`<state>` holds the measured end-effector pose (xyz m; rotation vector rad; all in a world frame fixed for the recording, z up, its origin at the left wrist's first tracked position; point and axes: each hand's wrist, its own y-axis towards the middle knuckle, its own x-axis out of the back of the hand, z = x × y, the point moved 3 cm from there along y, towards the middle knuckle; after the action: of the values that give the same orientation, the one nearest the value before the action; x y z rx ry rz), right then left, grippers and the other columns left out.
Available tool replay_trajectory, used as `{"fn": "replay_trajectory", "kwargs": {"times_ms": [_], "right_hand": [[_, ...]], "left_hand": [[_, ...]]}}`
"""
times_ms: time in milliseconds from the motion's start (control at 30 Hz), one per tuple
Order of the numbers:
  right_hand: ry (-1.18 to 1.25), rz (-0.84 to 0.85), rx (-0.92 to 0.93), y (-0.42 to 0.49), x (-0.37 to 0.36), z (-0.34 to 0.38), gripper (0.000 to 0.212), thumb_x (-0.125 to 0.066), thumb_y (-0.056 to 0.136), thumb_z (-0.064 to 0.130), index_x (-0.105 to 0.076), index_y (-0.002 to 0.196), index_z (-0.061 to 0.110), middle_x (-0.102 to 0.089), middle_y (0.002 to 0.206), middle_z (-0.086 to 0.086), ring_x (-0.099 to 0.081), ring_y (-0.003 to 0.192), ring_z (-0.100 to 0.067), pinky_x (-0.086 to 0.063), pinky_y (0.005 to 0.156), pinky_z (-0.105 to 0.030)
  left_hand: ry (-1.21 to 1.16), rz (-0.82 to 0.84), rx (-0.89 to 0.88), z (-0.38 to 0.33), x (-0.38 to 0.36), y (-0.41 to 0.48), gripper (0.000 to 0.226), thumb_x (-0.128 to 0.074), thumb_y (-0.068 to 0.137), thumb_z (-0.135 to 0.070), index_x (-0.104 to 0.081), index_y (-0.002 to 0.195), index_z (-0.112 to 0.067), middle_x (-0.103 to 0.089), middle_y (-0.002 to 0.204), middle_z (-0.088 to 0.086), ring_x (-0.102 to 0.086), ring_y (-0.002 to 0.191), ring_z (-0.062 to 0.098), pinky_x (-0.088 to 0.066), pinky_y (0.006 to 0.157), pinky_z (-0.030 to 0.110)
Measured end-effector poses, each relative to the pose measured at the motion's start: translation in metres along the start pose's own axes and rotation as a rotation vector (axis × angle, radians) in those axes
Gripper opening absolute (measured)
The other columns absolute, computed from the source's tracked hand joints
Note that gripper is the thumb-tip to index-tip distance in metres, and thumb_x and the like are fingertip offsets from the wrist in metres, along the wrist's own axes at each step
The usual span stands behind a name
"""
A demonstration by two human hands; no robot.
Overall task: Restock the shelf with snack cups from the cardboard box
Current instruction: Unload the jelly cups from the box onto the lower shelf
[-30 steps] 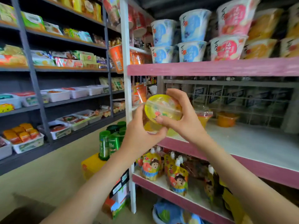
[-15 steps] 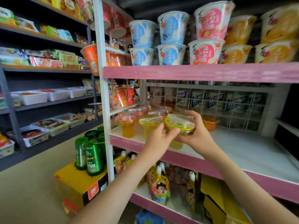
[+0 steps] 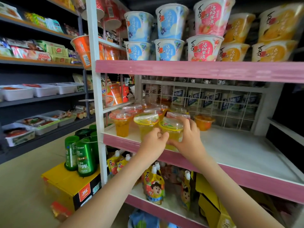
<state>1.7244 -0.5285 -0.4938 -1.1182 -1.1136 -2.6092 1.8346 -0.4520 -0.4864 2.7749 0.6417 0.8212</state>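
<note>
Setting the snack cup right of the yellow cup, left hand and right hand fingers curled round it for steadiness, I guess.

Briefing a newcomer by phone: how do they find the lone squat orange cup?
Look at the pink-edged white middle shelf. Near its white wire grid back sits the squat orange plastic cup. It stands alone, shorter than the tall clear-lidded cups clustered to its left.
</note>
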Motion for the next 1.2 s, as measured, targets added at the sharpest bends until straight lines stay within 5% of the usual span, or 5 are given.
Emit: {"fn": "replay_trajectory", "kwargs": {"times_ms": [167,433,700,933,1200], "right_hand": [[-0.108,-0.25,0.305,-0.037,0.002,0.057,0.069,-0.07,0.081,0.025,-0.037,0.139,0.01,-0.039,0.143,-0.012,-0.032,0.129,-0.026,-0.029,0.106,-0.037],[0.26,0.078,0.561,-0.106,-0.153,0.232,0.052,-0.045,0.079,0.01,-0.046,0.129,-0.007,-0.057,0.118,-0.021,-0.053,0.104,-0.036,-0.043,0.092,-0.042],[0.14,0.528,0.665,-0.227,-0.299,0.335,0.053,-0.039,0.095,0.009,-0.025,0.145,0.001,-0.042,0.139,-0.014,-0.039,0.126,-0.027,-0.029,0.106,-0.034],[-0.018,0.923,0.669,-0.338,-0.35,0.229,0.08,-0.074,0.074,0.018,-0.035,0.142,0.004,-0.058,0.125,-0.017,-0.06,0.109,-0.03,-0.051,0.087,-0.036],[-0.207,1.3,1.09,-0.403,-0.401,0.26,0.07,-0.046,0.095,0.013,-0.003,0.15,0.008,-0.004,0.159,-0.01,-0.005,0.145,-0.026,-0.006,0.116,-0.037]], "left_hand": [[0.096,-0.247,-0.233,0.016,0.041,-0.059,0.017,-0.05,0.095,-0.026,-0.057,0.11,-0.023,-0.061,0.1,-0.016,-0.055,0.086,-0.006,-0.043,0.069,0.003],[0.356,-0.721,-0.006,0.145,0.168,-0.147,0.016,-0.045,0.094,-0.006,-0.054,0.106,-0.01,-0.061,0.096,-0.001,-0.055,0.087,0.016,-0.034,0.072,0.02],[0.621,-0.459,0.536,0.313,0.227,-0.261,0.019,-0.053,0.094,-0.021,-0.057,0.108,-0.009,-0.066,0.104,0.008,-0.059,0.082,0.015,-0.043,0.069,0.021],[0.626,-0.186,0.673,0.372,0.209,-0.347,0.042,-0.048,0.094,-0.026,-0.041,0.133,-0.016,-0.052,0.128,0.005,-0.053,0.114,0.021,-0.043,0.094,0.031],[0.957,0.278,0.909,0.407,0.192,-0.374,0.077,-0.038,0.095,-0.026,0.015,0.147,-0.007,0.012,0.158,0.008,0.008,0.146,0.022,0.0,0.116,0.046]]}}
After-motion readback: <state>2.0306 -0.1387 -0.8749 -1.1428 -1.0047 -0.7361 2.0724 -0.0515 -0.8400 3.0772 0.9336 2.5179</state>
